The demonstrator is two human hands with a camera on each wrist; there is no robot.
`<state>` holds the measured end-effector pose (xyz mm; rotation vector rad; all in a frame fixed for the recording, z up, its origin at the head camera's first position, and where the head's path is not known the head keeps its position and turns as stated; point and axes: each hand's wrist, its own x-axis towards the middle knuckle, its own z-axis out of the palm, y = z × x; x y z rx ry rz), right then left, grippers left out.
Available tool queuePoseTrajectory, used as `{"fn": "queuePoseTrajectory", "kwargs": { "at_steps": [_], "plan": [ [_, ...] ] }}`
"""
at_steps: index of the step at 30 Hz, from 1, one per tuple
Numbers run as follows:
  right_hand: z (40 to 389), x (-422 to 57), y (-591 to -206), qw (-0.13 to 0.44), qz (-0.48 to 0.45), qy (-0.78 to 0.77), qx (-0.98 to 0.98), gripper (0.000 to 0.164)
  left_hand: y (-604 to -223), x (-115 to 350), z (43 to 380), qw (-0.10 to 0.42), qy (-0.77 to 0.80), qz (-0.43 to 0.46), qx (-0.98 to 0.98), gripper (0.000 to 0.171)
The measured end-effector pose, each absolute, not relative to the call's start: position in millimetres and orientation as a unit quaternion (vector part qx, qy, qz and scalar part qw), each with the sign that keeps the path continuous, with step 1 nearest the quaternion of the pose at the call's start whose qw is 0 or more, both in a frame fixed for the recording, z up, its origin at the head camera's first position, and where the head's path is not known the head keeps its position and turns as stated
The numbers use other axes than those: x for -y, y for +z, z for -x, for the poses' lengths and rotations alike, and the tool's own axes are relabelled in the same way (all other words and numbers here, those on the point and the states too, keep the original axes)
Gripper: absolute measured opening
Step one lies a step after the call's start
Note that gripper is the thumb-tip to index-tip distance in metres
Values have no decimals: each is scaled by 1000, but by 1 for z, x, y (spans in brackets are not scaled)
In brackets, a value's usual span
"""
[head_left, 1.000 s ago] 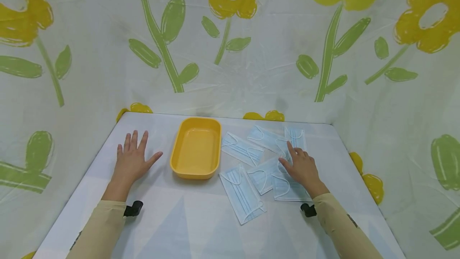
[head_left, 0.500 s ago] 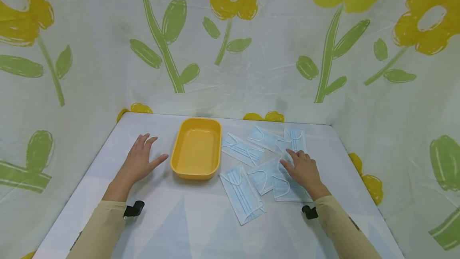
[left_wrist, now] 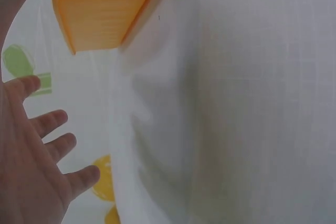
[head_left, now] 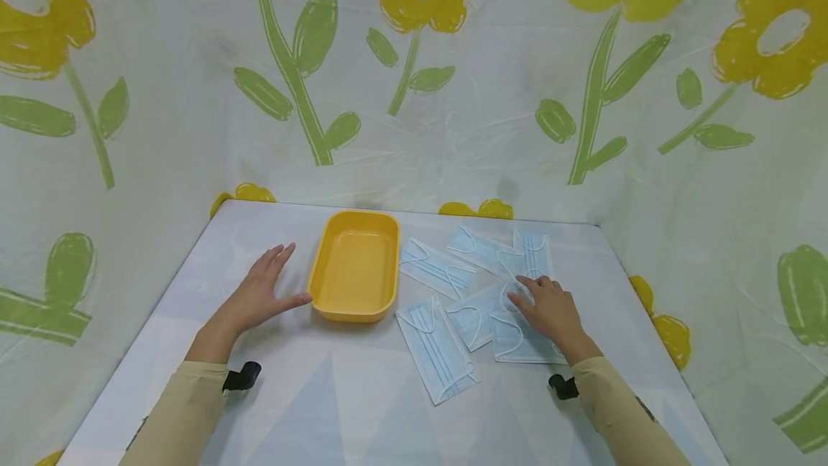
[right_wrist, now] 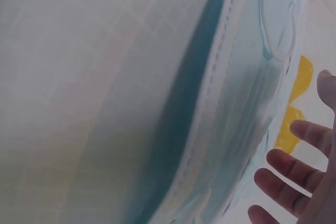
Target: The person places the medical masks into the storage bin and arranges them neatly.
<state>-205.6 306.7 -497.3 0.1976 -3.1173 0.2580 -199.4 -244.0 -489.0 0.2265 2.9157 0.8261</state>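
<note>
My left hand hovers left of a yellow plastic tray, its thumb tip right at the tray's near left side. The fingers are spread and hold nothing; in the left wrist view the palm faces the tray. Over a loose group of pale blue disposable face masks is my right hand, fingers slightly bent with nothing between them. Below it lies a mask, partly hidden by the hand. The right wrist view shows the relaxed fingers beside a mask's white stitched edge.
Several other masks lie flat between tray and right hand, among them one nearest the body and one beside the tray. They overlap partly at the right. A flower-print curtain encloses the white table at the back and sides.
My left hand has moved right to the tray's side and turned its palm toward it. My right hand has drawn back slightly, its forefinger bending more. Masks and tray have not moved.
</note>
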Motion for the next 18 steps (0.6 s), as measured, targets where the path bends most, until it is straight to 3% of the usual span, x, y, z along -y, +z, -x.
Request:
{"fn": "queuePoseTrajectory", "kwargs": {
  "at_steps": [18],
  "plan": [
    [198, -321, -506, -18, -99, 114, 988, 53, -493, 239, 199, 77, 290, -104, -948, 124]
  ]
}}
